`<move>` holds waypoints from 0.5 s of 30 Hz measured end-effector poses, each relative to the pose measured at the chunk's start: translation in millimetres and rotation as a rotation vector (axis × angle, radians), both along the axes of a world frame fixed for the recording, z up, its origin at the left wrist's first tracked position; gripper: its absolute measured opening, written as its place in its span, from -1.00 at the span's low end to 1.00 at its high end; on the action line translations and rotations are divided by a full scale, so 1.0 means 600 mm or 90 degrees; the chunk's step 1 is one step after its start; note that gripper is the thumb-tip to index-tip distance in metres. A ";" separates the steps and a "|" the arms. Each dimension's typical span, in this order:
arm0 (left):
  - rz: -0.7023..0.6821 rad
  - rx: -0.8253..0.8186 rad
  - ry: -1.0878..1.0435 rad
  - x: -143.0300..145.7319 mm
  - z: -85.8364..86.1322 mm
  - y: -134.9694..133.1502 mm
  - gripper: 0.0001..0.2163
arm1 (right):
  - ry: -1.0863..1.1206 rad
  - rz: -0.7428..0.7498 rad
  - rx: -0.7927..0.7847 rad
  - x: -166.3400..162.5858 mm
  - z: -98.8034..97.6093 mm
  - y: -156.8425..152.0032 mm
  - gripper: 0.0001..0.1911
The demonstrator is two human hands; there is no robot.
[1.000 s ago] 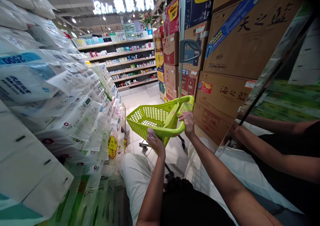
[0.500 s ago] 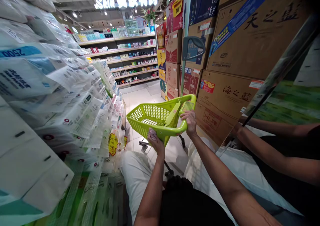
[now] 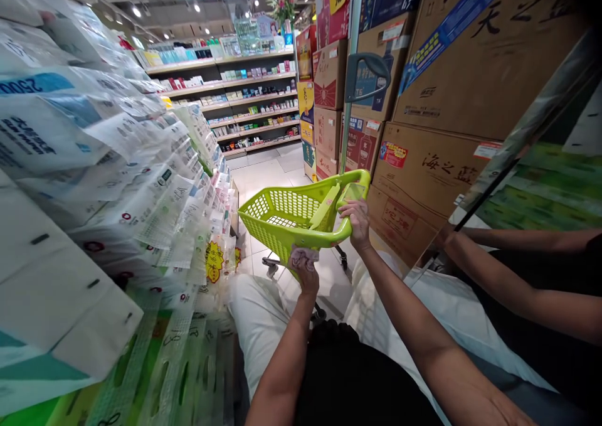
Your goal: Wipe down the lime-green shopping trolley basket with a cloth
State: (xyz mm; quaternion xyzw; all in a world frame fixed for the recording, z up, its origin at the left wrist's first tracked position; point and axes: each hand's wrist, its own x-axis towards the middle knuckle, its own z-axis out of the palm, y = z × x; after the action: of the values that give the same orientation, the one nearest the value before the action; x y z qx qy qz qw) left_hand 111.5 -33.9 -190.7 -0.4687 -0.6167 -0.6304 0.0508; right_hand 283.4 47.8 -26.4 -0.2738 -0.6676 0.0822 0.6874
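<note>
A lime-green plastic shopping cart stands on wheels in the aisle ahead of me. My right hand is closed round its near rim beside the folded flap. My left hand is closed on a small pale cloth and presses it against the cart's near outer wall, just under the rim. Both forearms reach forward over my white trousers.
Stacked packs of tissue in clear wrap fill the left side. Brown cardboard boxes are piled on the right, with a mirrored panel reflecting my arms. Product shelves close the tiled aisle at the far end.
My left hand with the cloth has slid to the right along the cart's near wall. The view has tilted slightly downward; my right hand keeps its hold on the rim.
</note>
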 end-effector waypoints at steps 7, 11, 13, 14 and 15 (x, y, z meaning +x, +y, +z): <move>-0.037 0.074 0.065 -0.011 0.053 0.020 -0.86 | 0.009 0.003 -0.012 -0.004 0.001 0.000 -0.59; -0.042 0.001 0.026 -0.007 0.065 0.025 -0.85 | 0.005 -0.001 -0.011 -0.002 -0.001 0.001 -0.58; -0.047 -0.050 -0.009 -0.008 0.028 0.003 -0.84 | 0.001 0.008 -0.006 -0.001 -0.001 0.001 -0.58; -0.051 -0.074 -0.024 -0.010 0.005 -0.010 -0.83 | 0.002 0.012 -0.002 -0.001 -0.001 0.001 -0.58; -0.056 -0.096 -0.036 -0.012 -0.016 -0.023 -0.81 | 0.005 0.015 0.004 -0.001 0.000 0.001 -0.59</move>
State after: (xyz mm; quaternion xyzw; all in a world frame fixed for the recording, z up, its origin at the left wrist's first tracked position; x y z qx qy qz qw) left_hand 104.3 -47.7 -200.3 -0.4801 -0.6425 -0.5964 -0.0300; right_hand 282.7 48.7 -26.5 -0.2636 -0.6685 0.0894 0.6897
